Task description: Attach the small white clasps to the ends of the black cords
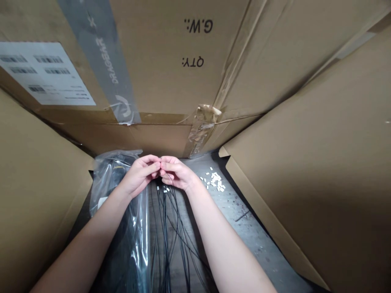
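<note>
My left fingers (152, 168) and right fingers (170, 166) pinch one of the thin, black, rubbery-looking cables (165, 240) toward six o'clock: likely light, springy, best held near its tip.

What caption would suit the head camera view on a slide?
Left hand and right hand meet above thin black cables, beside a clear plastic bag and scattered white pieces.
</note>
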The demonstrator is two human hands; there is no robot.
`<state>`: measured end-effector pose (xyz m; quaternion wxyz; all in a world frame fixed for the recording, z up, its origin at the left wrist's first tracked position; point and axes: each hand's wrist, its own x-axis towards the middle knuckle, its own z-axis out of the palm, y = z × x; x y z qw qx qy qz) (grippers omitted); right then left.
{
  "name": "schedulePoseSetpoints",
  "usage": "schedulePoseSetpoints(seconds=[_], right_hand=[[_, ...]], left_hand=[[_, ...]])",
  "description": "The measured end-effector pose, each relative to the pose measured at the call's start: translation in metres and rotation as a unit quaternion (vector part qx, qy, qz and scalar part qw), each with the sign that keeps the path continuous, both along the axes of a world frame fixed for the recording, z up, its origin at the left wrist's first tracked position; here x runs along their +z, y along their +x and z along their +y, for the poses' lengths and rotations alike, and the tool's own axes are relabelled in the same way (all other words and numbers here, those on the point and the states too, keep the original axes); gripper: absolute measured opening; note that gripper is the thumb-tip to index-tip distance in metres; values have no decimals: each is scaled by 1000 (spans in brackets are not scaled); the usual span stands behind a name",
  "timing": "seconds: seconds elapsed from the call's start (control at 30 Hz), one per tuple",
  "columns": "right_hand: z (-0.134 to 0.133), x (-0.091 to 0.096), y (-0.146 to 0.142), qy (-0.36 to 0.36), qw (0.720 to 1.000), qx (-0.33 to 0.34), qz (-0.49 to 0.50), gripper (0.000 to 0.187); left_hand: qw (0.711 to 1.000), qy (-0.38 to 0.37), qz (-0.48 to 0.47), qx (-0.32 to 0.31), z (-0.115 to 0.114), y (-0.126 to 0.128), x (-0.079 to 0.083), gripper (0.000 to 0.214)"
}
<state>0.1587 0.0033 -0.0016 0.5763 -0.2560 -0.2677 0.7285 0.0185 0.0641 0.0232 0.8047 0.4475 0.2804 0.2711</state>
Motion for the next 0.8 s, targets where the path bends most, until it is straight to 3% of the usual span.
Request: schedulePoseSetpoints(seconds=[0.47, 0.8], right_hand=[[-2, 0, 5, 17, 1000, 22, -14, 41], [0, -1, 5, 8, 1000, -3, -29, 41]], left_hand=[[999, 36, 10, -33, -2, -2, 3, 28], [997, 61, 8, -42, -3, -1, 5, 27]])
